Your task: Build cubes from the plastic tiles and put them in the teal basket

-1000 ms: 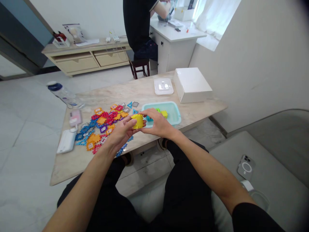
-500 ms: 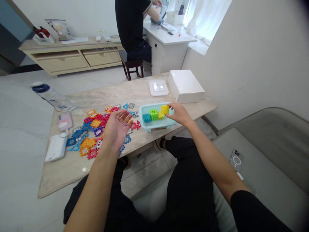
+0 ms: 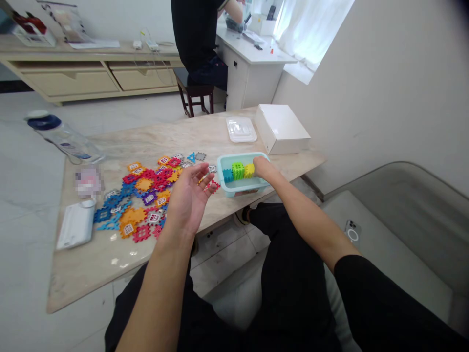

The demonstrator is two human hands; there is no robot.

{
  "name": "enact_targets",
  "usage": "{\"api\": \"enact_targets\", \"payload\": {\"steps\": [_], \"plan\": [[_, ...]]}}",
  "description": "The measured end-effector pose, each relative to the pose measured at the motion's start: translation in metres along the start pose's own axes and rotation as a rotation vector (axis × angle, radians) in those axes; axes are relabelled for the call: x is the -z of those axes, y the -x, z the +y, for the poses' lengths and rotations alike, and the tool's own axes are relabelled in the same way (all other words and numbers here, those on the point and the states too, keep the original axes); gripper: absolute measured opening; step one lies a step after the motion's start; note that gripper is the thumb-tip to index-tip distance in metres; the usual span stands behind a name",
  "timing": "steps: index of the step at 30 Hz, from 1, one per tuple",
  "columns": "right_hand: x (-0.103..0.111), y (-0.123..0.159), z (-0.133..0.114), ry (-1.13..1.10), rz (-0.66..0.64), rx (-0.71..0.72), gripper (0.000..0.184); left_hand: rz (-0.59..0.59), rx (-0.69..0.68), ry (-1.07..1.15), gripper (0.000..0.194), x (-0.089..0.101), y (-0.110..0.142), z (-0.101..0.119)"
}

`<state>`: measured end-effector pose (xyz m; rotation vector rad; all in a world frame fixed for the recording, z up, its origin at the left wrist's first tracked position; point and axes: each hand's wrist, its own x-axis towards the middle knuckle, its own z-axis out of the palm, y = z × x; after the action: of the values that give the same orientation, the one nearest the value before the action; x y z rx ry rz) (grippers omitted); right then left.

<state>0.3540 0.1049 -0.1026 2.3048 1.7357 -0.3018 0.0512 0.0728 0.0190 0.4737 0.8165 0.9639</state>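
My left hand [image 3: 194, 195] hovers over the near edge of the table with its palm up and fingers loosely spread, holding nothing. Below and left of it lies a pile of flat, toothed plastic building pieces [image 3: 144, 185] in red, orange, blue and purple. My right hand [image 3: 264, 168] reaches down into the right end of a pale blue plastic box [image 3: 245, 187]. Its fingers are hidden behind the back of the hand, and so is anything in them. Beside it in the box sit a yellow block [image 3: 249, 170], a green block [image 3: 238, 171] and a teal block [image 3: 227, 175].
A white box [image 3: 282, 124] and a clear plastic lid [image 3: 241, 129] stand at the table's far right. On the left are a water bottle [image 3: 68, 139] and a white packet [image 3: 76, 225]. A person in black [image 3: 196, 39] sits at a white desk beyond.
My right hand, which held a yellow block over the box, has lowered into the box's right end, and that block is out of sight. The view has shifted slightly; my left hand stays open.
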Motion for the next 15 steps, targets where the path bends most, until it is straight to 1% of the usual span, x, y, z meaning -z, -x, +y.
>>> {"api": "enact_targets", "payload": {"steps": [6, 11, 15], "plan": [[-0.003, -0.006, -0.009, 0.014, -0.015, -0.059, 0.044, 0.013, 0.012, 0.012, 0.012, 0.011, 0.005, 0.004], [-0.003, -0.009, -0.010, 0.014, -0.032, -0.084, 0.044, 0.029, -0.001, -0.003, 0.011, 0.019, 0.009, 0.008], [-0.002, -0.010, -0.009, 0.009, -0.058, -0.088, 0.045, 0.050, -0.002, -0.009, 0.008, 0.022, 0.009, 0.009]]}}
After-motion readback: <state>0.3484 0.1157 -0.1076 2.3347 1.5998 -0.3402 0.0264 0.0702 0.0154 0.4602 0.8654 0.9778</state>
